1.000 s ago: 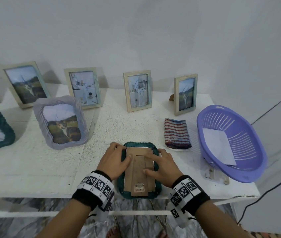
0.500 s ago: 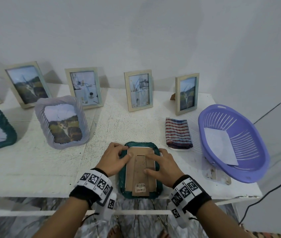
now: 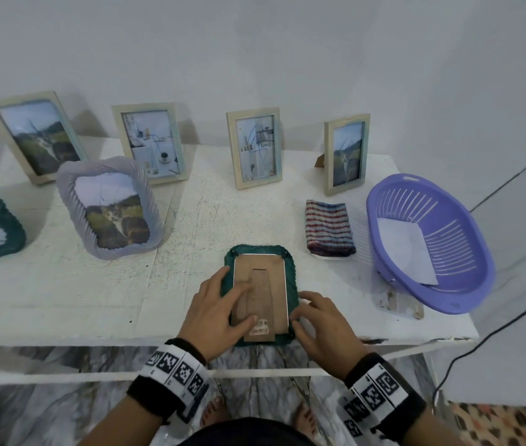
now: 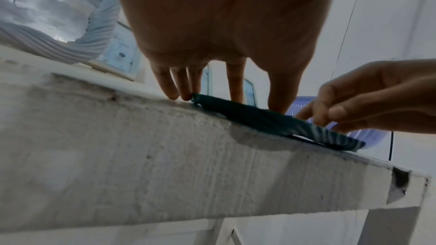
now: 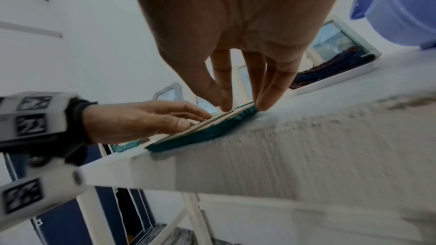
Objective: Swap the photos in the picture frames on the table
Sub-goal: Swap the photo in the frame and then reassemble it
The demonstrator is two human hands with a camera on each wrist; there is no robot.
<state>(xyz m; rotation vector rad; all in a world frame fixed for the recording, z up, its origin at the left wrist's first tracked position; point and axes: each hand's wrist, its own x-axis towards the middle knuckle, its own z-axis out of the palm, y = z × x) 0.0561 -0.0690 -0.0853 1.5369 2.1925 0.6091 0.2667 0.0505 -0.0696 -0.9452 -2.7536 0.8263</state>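
- The green frame [image 3: 291,275] lies face down at the near edge of the white table [image 3: 62,294], its brown backing board [image 3: 260,294] facing up, directly under both hands.
- The left hand [image 3: 216,312] rests flat on the left half of the board, fingers straight and spread; the thumb lies across the board's near end, and the outer fingertips [image 4: 172,94] come down on the table just left of the frame's rim.
- The right hand [image 3: 323,326] sits at the frame's near right corner, fingers bent, fingertips [image 5: 224,103] at the board's edge and the frame's rim; whether they actually pinch the board I cannot tell.
- Just beyond and right of the right hand lies a folded striped cloth [image 3: 328,228].
- Further right sits a purple basket [image 3: 467,252] with a white sheet [image 3: 406,249] inside.
- Beyond and left of the left hand stands a lilac frame [image 3: 62,194] holding a cat photo.
- Far left, a second green frame [image 3: 4,220] is cut off by the picture's edge.
- Farthest off, four pale frames [image 3: 253,148] stand along the wall.
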